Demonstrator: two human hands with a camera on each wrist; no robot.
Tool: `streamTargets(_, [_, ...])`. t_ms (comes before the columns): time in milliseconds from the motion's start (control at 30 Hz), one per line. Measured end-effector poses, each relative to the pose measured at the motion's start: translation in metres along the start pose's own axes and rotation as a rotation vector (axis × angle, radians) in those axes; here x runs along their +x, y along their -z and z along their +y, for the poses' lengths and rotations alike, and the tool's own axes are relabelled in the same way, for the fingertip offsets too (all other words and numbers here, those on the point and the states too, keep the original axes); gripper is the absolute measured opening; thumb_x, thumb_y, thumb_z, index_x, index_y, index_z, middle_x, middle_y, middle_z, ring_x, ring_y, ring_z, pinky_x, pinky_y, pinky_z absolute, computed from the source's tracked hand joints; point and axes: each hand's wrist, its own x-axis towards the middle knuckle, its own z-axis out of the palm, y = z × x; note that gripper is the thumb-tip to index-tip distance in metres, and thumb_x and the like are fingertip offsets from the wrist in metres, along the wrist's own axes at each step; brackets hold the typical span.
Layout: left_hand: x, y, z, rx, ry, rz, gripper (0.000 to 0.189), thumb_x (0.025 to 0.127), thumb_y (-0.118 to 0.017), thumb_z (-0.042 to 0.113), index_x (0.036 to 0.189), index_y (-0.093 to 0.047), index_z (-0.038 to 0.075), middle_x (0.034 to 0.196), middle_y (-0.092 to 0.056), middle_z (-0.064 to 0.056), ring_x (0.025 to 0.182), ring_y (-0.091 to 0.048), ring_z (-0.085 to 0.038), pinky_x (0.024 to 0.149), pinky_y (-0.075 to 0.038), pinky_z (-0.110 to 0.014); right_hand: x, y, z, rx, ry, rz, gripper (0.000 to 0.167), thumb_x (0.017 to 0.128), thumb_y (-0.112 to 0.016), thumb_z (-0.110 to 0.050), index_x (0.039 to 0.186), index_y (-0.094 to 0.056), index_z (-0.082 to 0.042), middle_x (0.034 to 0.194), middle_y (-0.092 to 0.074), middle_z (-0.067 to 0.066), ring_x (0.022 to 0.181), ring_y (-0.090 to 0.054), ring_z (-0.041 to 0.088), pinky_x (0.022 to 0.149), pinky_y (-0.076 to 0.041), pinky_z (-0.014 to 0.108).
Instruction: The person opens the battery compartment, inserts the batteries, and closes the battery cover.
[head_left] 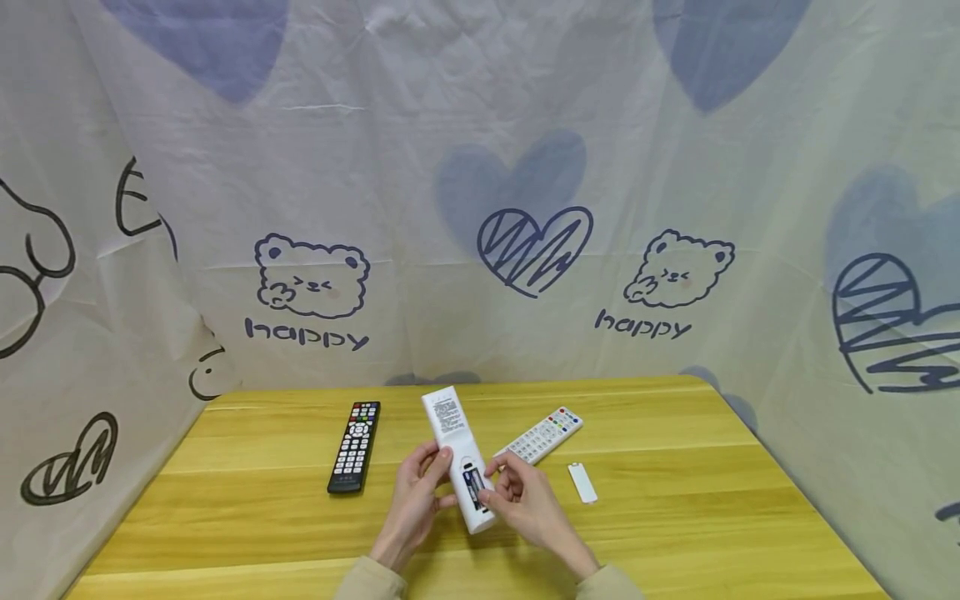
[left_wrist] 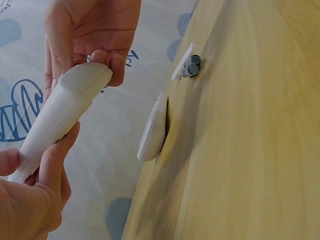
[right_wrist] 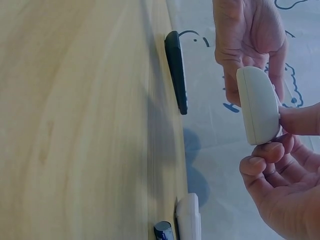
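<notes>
My left hand (head_left: 420, 487) grips a white remote control (head_left: 452, 421) along its side, with its labelled back facing up. The battery compartment (head_left: 468, 468) is uncovered, and a dark battery (head_left: 473, 483) shows inside. My right hand (head_left: 528, 500) is at the lower end; its thumb presses at the compartment and its curled fingers touch the remote's edge. In the right wrist view the thumb meets the back of the remote (right_wrist: 259, 107). A white battery cover (head_left: 582, 483) lies to the right. Near it in the left wrist view are two batteries (left_wrist: 192, 66).
A second white remote (head_left: 546, 435) lies face up behind my right hand. To the left, a black remote (head_left: 354, 448) lies face up on the wooden table (head_left: 247, 500). A printed cloth (head_left: 420, 317) hangs behind the table and along both sides.
</notes>
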Motion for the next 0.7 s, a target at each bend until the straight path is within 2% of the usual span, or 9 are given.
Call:
streamTargets(167, [-0.0004,-0.0007,-0.0001,-0.002,-0.008,-0.004,0.046,0.106,-0.048,0.015,0.142,-0.037,-0.011,0.115,-0.061,-0.006,0.091,-0.063,-0.012,0.063,-0.062,-0.021,0.0002,0.0012,-0.0003,0.021,-0.005,-0.019,0.022,0.086,-0.072,-0.002,0.104,-0.060,-0.001,0.070,-0.057,0.005,0.057,-0.045,-0.003,0.049,-0.038,0.010])
streamTargets(433, [-0.0005,-0.0004,-0.0001,0.002,-0.010,-0.011,0.048,0.106,-0.048,0.017,0.143,-0.036,-0.012,0.115,-0.060,-0.004,0.091,-0.063,-0.011,0.062,-0.061,-0.020,-0.0002,0.0020,-0.0019,0.062,0.014,-0.036,0.025,0.086,-0.072,-0.003,0.107,-0.060,0.001,0.071,-0.059,0.013,0.057,-0.045,-0.002,0.049,-0.038,0.011])
streamTargets(700, [-0.0010,-0.0001,0.0011,0.009,0.008,-0.012,0.048,0.106,-0.048,0.018,0.144,-0.036,-0.010,0.119,-0.060,-0.007,0.093,-0.064,-0.012,0.066,-0.063,-0.022,0.0006,0.0028,-0.0010,0.024,-0.025,-0.036,0.022,0.087,-0.072,-0.004,0.105,-0.060,-0.002,0.071,-0.056,0.001,0.057,-0.045,-0.004,0.049,-0.037,0.010])
